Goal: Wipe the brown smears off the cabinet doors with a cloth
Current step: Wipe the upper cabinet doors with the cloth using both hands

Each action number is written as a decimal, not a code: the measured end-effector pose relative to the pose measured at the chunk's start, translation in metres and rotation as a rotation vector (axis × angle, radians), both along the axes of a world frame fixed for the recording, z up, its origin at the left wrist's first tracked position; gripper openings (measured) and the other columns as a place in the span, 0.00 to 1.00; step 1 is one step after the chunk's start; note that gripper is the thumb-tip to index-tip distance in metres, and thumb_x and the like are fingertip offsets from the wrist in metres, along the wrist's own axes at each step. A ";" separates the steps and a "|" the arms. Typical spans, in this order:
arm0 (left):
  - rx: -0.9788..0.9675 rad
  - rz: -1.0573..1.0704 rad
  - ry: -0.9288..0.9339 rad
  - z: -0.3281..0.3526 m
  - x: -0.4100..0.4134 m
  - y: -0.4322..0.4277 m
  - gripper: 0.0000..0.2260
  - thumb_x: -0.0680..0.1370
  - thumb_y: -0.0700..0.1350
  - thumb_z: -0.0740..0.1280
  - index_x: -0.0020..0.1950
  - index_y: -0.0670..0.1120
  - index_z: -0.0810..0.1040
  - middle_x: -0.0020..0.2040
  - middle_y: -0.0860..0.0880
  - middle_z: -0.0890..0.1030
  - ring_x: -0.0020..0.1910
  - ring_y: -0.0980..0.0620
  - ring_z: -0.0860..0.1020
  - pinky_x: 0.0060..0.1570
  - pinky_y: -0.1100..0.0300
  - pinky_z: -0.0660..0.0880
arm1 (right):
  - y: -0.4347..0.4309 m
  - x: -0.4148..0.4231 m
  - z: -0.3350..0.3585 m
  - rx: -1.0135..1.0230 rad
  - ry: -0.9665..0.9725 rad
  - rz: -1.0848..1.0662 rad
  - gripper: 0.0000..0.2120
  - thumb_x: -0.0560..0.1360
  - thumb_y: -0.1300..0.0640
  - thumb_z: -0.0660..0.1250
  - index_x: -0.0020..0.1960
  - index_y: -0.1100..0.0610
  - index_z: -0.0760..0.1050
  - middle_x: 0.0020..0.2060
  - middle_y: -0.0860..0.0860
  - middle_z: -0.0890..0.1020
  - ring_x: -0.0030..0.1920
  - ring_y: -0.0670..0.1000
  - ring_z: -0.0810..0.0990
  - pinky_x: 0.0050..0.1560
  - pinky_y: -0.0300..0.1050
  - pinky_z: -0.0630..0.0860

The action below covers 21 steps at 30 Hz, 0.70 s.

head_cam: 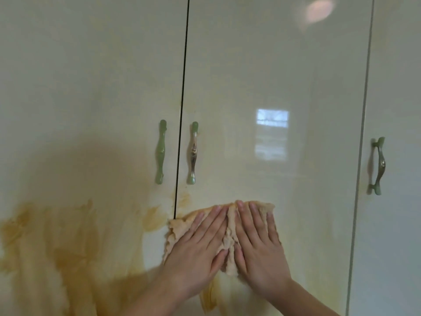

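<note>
A crumpled tan cloth (229, 238) lies flat against the glossy cream middle cabinet door (273, 87), low down near the dark gap between doors. My left hand (198, 254) and my right hand (259, 249) press on it side by side, palms flat, fingers pointing up. Heavy brown smears (57, 247) cover the lower part of the left door (91, 76). Smaller brown patches (155, 218) sit by the gap, and a streak (208, 297) runs below the cloth.
Two green handles (160, 151) (193, 152) flank the door gap above the cloth. A third handle (378, 166) is on the right door (396, 110). The doors reflect a window and a lamp.
</note>
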<state>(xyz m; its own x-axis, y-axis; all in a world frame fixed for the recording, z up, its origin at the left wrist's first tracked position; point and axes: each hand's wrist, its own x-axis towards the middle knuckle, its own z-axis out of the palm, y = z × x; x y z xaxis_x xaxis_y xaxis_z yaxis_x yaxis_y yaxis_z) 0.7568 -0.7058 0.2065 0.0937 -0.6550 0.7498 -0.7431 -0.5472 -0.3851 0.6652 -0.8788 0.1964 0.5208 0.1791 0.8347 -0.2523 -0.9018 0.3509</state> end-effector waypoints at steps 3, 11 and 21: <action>0.040 -0.013 -0.026 0.007 0.005 0.008 0.33 0.83 0.57 0.58 0.82 0.42 0.51 0.83 0.47 0.50 0.82 0.51 0.49 0.77 0.50 0.51 | 0.001 -0.001 0.003 0.008 0.004 0.000 0.30 0.81 0.50 0.52 0.81 0.60 0.56 0.82 0.55 0.55 0.81 0.59 0.55 0.75 0.65 0.60; 0.061 0.099 -0.115 0.060 0.037 0.063 0.29 0.83 0.53 0.53 0.81 0.42 0.55 0.82 0.45 0.55 0.82 0.51 0.50 0.78 0.51 0.51 | 0.078 0.047 0.037 0.250 -0.128 0.059 0.32 0.80 0.51 0.51 0.82 0.61 0.53 0.83 0.56 0.52 0.82 0.58 0.50 0.78 0.62 0.51; -0.142 0.147 -0.051 0.024 0.079 0.138 0.31 0.81 0.49 0.54 0.82 0.43 0.51 0.83 0.47 0.52 0.81 0.51 0.53 0.77 0.51 0.53 | 0.176 0.106 0.017 0.394 -0.174 0.142 0.33 0.79 0.51 0.54 0.81 0.63 0.55 0.81 0.62 0.55 0.81 0.62 0.52 0.77 0.64 0.53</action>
<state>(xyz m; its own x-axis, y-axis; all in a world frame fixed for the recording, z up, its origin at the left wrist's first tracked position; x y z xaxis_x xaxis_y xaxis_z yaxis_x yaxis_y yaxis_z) 0.8353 -0.5679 0.2307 0.1397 -0.5248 0.8397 -0.6328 -0.6995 -0.3319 0.7710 -0.7031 0.2134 0.3602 -0.1101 0.9264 -0.1418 -0.9879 -0.0622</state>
